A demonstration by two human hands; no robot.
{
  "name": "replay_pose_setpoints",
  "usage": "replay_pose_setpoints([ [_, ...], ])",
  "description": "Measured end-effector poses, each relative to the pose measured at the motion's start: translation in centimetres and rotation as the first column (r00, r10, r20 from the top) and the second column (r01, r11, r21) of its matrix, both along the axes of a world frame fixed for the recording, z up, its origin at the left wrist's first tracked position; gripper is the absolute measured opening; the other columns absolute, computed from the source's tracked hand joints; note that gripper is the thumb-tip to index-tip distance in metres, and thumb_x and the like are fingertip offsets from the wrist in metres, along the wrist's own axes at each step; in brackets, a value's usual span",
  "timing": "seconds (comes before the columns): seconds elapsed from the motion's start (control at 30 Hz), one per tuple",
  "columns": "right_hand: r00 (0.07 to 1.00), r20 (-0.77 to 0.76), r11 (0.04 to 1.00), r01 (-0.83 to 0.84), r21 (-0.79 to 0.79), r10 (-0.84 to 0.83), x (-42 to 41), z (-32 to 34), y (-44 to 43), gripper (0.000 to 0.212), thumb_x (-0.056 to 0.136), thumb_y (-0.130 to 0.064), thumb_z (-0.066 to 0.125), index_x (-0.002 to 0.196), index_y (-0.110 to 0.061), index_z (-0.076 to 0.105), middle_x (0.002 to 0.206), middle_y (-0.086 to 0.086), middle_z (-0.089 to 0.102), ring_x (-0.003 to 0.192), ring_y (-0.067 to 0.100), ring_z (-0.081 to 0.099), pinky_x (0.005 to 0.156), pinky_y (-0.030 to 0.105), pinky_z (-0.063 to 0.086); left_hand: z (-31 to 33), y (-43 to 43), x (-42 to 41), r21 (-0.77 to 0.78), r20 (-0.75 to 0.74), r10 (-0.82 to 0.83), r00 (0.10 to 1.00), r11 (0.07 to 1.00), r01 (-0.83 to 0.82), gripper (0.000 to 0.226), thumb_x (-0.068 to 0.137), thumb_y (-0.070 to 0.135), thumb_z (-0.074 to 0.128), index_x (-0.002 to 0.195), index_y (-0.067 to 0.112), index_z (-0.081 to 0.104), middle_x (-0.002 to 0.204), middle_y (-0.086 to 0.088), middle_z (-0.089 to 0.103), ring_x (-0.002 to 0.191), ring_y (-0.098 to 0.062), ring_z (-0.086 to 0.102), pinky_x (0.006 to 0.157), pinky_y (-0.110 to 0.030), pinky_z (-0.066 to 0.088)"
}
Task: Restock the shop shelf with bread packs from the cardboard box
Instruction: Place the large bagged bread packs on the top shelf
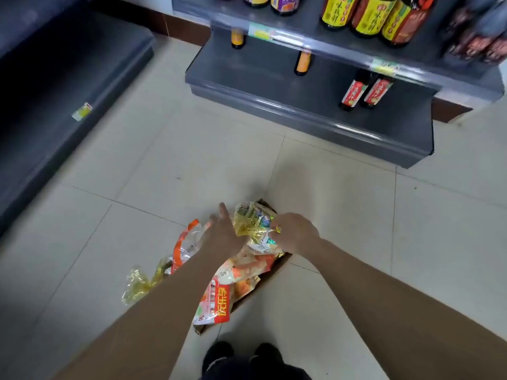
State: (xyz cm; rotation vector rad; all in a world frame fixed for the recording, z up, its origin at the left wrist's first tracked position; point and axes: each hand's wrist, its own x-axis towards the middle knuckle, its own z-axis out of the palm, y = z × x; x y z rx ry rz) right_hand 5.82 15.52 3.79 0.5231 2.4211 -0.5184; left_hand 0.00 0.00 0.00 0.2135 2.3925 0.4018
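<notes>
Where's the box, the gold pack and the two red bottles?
Box (270, 275), head view, its brown right wall.
Gold pack (251, 219), head view, crinkly front beside the right hand (295, 231).
Red bottles (366, 90), head view, left bottle's label edge.

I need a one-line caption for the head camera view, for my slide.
Both hands reach into the cardboard box of bread packs; right hand grips a gold-wrapped pack, left hand open.

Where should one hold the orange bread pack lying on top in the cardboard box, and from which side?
Probably grip the orange bread pack from above at its near end with the red label: that end lies exposed over the cardboard box edge, while its far end runs under the left forearm.
</notes>
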Motion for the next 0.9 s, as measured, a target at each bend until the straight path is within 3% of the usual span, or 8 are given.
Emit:
replay_pose_setpoints([
  [0.1, 0.999, -0.004, 0.999, 0.032, -0.012, -0.032, -0.3, -2.9, 0.3, 0.032, 0.097, -0.032, 0.048, 0.127, -0.026, 0.06, 0.133, -0.002, 0.056, 0.123, 0.021, 0.051, 0.099, 0.033, 0.044, -2.4, 0.7, -0.8, 0.041, 0.036, 0.081, 0.996, 0.996, -0.083, 0.105, 0.082, 0.039, 0.07, 0.152, 0.017, -0.004, 0.11, -0.014, 0.065, 0.09, -0.031, 0.069, 0.068, -0.038, 0.058],
  [0.2, 0.995, -0.022, 0.995, 0.092, -0.043, -0.093, -0.2, -4.6, 0.5, 0.033, 0.096, -0.028, 0.049, 0.127, -0.027, 0.06, 0.134, -0.004, 0.056, 0.124, 0.02, 0.051, 0.101, 0.032, 0.043, -2.6, 1.4, -1.0, -0.059, -0.066, -0.102, 0.993, 0.993, 0.098, 0.05, 0.09, 0.014, 0.053, 0.138, 0.018, 0.044, 0.124, -0.004, 0.061, 0.112, -0.026, 0.061, 0.081, -0.037, 0.055],
  [0.27, 0.989, -0.063, 0.99, 0.135, -0.037, -0.137, -0.2, -4.4, 0.8, 0.036, 0.094, -0.023, 0.05, 0.128, -0.03, 0.058, 0.133, -0.004, 0.056, 0.123, 0.02, 0.051, 0.1, 0.032, 0.044, -1.9, 1.8, -0.8, -0.057, -0.134, -0.186, 0.973, 0.982, 0.18, 0.045, 0.088, 0.004, 0.046, 0.128, 0.022, 0.057, 0.126, -0.001, 0.061, 0.116, -0.025, 0.059, 0.087, -0.037, 0.055],
  [0.47, 0.98, -0.139, 0.989, 0.148, 0.025, -0.143, -0.5, 1.7, 1.9, 0.06, 0.088, -0.002, 0.052, 0.141, -0.027, 0.039, 0.135, 0.001, 0.046, 0.126, 0.022, 0.044, 0.096, 0.035, 0.046, 4.9, 3.3, 0.1, 0.099, -0.314, -0.347, 0.884, 0.914, 0.394, 0.054, 0.084, -0.008, 0.045, 0.125, 0.023, 0.06, 0.111, 0.0, 0.059, 0.103, -0.026, 0.059, 0.08, -0.033, 0.05],
  [0.63, 0.994, -0.086, 0.997, 0.075, 0.008, -0.074, -1.1, 8.9, 2.3, 0.076, 0.087, 0.001, 0.049, 0.15, -0.034, 0.025, 0.153, -0.003, 0.029, 0.139, 0.02, 0.03, 0.108, 0.037, 0.039, 13.3, 2.8, -1.3, 0.201, -0.407, -0.363, 0.838, 0.859, 0.47, 0.038, 0.085, -0.007, 0.046, 0.103, 0.018, 0.067, 0.099, 0.001, 0.058, 0.095, -0.022, 0.057, 0.069, -0.027, 0.041],
  [0.77, 0.998, -0.055, 0.999, 0.038, -0.031, -0.04, -2.0, 15.1, 2.2, 0.081, 0.085, 0.002, 0.048, 0.151, -0.038, 0.023, 0.159, -0.006, 0.021, 0.145, 0.018, 0.023, 0.113, 0.034, 0.032, 20.9, 1.6, -3.0, 0.362, -0.404, -0.306, 0.862, 0.812, 0.458, 0.04, 0.076, -0.016, 0.043, 0.092, 0.01, 0.07, 0.094, -0.005, 0.062, 0.088, -0.022, 0.058, 0.066, -0.027, 0.039],
  [0.83, 0.997, -0.059, 0.992, 0.045, -0.114, -0.052, -2.6, 17.7, 1.9, 0.073, 0.084, -0.001, 0.049, 0.146, -0.038, 0.037, 0.154, -0.007, 0.035, 0.137, 0.017, 0.037, 0.098, 0.023, 0.042, 24.5, 0.9, -3.9, 0.467, -0.344, -0.226, 0.912, 0.801, 0.375, 0.04, 0.075, -0.018, 0.041, 0.087, 0.007, 0.07, 0.093, -0.007, 0.063, 0.086, -0.021, 0.058, 0.073, -0.029, 0.046],
  [0.9, 0.996, -0.083, 0.98, 0.024, -0.197, -0.041, -3.1, 20.4, 1.6, 0.058, 0.085, -0.01, 0.052, 0.136, -0.038, 0.052, 0.139, -0.007, 0.054, 0.114, 0.013, 0.055, 0.073, 0.012, 0.042, 28.1, -0.1, -4.8, 0.546, -0.252, -0.121, 0.96, 0.801, 0.245, 0.037, 0.075, -0.02, 0.042, 0.084, 0.004, 0.069, 0.085, -0.004, 0.062, 0.077, -0.01, 0.058, 0.072, -0.02, 0.046],
])
